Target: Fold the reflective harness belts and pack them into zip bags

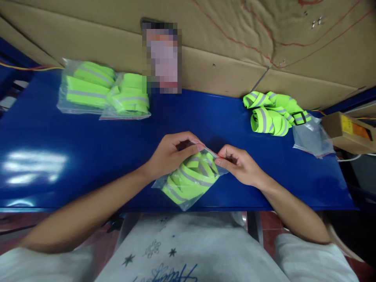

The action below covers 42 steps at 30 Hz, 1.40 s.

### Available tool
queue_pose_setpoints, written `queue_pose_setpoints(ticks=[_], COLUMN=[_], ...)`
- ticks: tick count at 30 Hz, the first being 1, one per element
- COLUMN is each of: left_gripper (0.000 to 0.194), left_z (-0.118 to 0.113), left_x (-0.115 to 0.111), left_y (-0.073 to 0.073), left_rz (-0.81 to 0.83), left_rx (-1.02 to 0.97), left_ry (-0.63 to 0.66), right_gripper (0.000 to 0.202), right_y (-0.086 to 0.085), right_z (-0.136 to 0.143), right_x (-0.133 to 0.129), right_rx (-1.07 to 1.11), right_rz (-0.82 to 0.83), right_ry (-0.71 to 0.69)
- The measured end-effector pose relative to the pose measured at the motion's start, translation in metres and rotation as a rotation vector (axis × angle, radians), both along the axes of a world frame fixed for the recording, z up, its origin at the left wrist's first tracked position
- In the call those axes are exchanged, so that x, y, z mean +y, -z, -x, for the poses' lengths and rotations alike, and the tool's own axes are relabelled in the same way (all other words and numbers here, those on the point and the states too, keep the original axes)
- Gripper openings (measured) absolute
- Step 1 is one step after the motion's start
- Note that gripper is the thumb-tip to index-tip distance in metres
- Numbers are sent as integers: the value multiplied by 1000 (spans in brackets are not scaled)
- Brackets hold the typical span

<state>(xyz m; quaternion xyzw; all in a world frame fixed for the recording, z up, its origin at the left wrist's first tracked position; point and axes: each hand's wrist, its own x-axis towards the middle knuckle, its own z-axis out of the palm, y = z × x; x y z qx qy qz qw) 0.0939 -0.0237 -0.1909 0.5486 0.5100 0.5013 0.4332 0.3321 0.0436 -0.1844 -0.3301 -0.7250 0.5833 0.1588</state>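
Note:
A clear zip bag [188, 204] with a folded neon-yellow reflective strap [190, 180] inside lies tilted near the table's front edge. My left hand [173, 152] pinches the bag's red-lined zip edge between thumb and fingers. At the other end of that edge, my right hand [239, 164] grips the zip with thumb and forefinger. The strap has grey reflective stripes and sits below the zip line.
Two filled bags of yellow straps [88, 88] lie at the back left. Loose straps [270, 113] with a black buckle and an empty zip bag [313, 135] are at the right, beside a cardboard box [348, 133]. A blurred-out item [163, 56] leans on the cardboard wall [211, 70]. The table [96, 152] is blue.

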Motion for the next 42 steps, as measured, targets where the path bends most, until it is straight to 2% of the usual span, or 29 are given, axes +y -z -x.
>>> queue_pose_setpoints(ticks=[8, 12, 16, 21, 24, 25, 27, 30, 31, 34, 36, 37, 39, 41, 42], left_gripper=[28, 32, 38, 53, 80, 80, 64, 39, 32, 21, 34, 40, 39, 50, 56], left_z=[3, 2, 9, 20, 24, 26, 30, 42, 49, 83, 117, 137, 178, 214, 229], left_x=[1, 0, 5, 10, 11, 11, 10, 5, 2, -9, -12, -11, -4, 6, 10], left_y=[-6, -9, -7, 0, 3, 3, -5, -28, -37, -54, -55, -52, -46, -42, -42], left_rz=[18, 20, 39, 116, 197, 203, 133, -182, -307, -545, -565, -574, -567, -484, -432], left_rx=[29, -69, -170, -190, -70, -19, 141, 514, 640, 852, 855, 849, 869, 976, 1022], left_ry=[-41, -41, -49, 8, 190, 249, 299, 208, 161, 49, -53, -199, -337, -390, -373], right_gripper=[43, 37, 35, 37, 28, 26, 22, 12, 11, 35, 42, 40, 34, 30, 28], right_y=[-1, -4, -4, 5, 12, 13, 11, 2, -1, -5, -2, 1, 9, 14, 16], right_z=[-9, -12, -12, -16, -21, -23, -25, -23, -21, -13, -8, -6, -4, -5, -5], right_x=[10, 8, 11, 14, 18, 20, 20, 9, 3, -14, -21, -23, -23, -20, -19], right_rx=[-33, -18, -16, 7, 93, 128, 178, 206, 210, 197, 154, 129, 94, 83, 81], right_rz=[-21, -129, -140, -147, -131, -128, -145, -305, -383, -538, -579, -597, -632, -641, -640], right_ry=[46, 90, 88, 230, 344, 368, 387, 272, 189, -79, -192, -227, -259, -260, -261])
